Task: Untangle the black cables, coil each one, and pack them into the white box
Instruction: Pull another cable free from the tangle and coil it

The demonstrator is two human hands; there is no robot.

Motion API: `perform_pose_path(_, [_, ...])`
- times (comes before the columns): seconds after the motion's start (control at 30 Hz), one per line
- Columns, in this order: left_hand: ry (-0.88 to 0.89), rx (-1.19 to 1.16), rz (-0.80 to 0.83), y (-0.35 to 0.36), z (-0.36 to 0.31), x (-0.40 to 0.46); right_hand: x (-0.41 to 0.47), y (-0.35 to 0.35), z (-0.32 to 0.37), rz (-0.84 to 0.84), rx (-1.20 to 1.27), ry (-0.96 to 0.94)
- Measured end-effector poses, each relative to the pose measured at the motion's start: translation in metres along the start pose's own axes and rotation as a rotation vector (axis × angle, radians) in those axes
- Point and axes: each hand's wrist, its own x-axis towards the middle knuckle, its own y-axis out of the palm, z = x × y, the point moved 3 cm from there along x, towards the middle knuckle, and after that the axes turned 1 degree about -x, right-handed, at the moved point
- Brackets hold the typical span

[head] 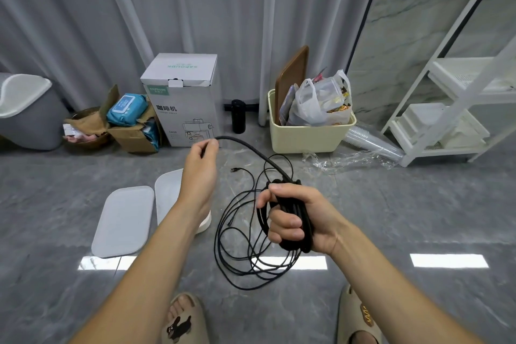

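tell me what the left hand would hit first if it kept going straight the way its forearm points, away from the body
Most likely the tall white coffee machine carton standing on the floor just beyond the left hand, which pinches the thick black cable. Depth is unclear from this single view, so how far off it stands can't be judged.

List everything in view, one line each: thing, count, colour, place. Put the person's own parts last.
thick cable: one, black, coiled in the right hand, free end running up to the left hand
thin cables: count unclear, black, tangled loose on the floor under the hands
white box: one, on the floor, partly hidden by the left forearm
lid: one, pale grey, flat on the floor left of the box
coffee-machine carton: one, white, by the curtain
cream tub: one, holding bags and a brown board
black bottle: one, beside the carton
shelf rack: one, white, far right
grey bin: one, far left
slippers: two, beige, bottom edge
left hand: pinching the cable end
right hand: gripping the coil
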Motion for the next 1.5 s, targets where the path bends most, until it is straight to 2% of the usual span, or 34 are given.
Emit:
perform_pose_path(0.17, [-0.101, 0.393, 0.094, -0.004, 0.022, 0.001, 0.001, 0.004, 0.005, -0.212, 0.107, -0.053])
perform_pose_path(0.3, [-0.034, 0.383, 0.239, 0.009, 0.012, -0.029, 0.005, 0.004, 0.002, -0.289, 0.186, -0.001])
perform_pose_path(0.43, [-0.052, 0.297, 0.516, 0.029, -0.002, -0.081, 0.009, -0.001, -0.002, -0.429, 0.317, 0.005])
perform_pose_path(0.5, [-0.001, 0.385, 0.602, 0.037, 0.003, -0.102, 0.009, -0.008, -0.004, -0.523, 0.350, 0.025])
perform_pose_path(0.6, [0.155, 0.559, 0.639, 0.041, 0.011, -0.115, 0.007, -0.011, -0.006, -0.524, 0.354, 0.040])
perform_pose_path(0.73, [0.225, 0.570, 0.615, 0.039, 0.011, -0.105, 0.003, -0.009, -0.004, -0.523, 0.305, 0.004])
perform_pose_path(1.07, [0.311, 0.615, 0.553, 0.033, 0.005, -0.099, 0.003, -0.010, -0.003, -0.433, 0.082, 0.108])
perform_pose_path(1.2, [0.239, 0.501, 0.565, 0.021, -0.004, -0.082, -0.002, -0.005, 0.001, -0.303, 0.009, 0.133])
perform_pose_path(1.27, [0.229, 0.431, 0.648, 0.014, -0.008, -0.075, -0.005, 0.001, 0.000, -0.208, -0.033, 0.189])
perform_pose_path(1.33, [0.242, 0.446, 0.823, 0.009, -0.009, -0.075, -0.007, 0.007, -0.004, -0.102, -0.072, 0.255])
perform_pose_path(1.4, [0.225, 0.493, 0.989, 0.008, -0.010, -0.079, -0.008, 0.010, -0.008, 0.009, -0.134, 0.301])
perform_pose_path(1.5, [0.238, 0.620, 1.100, 0.010, -0.012, -0.084, -0.008, 0.016, -0.013, 0.127, -0.233, 0.366])
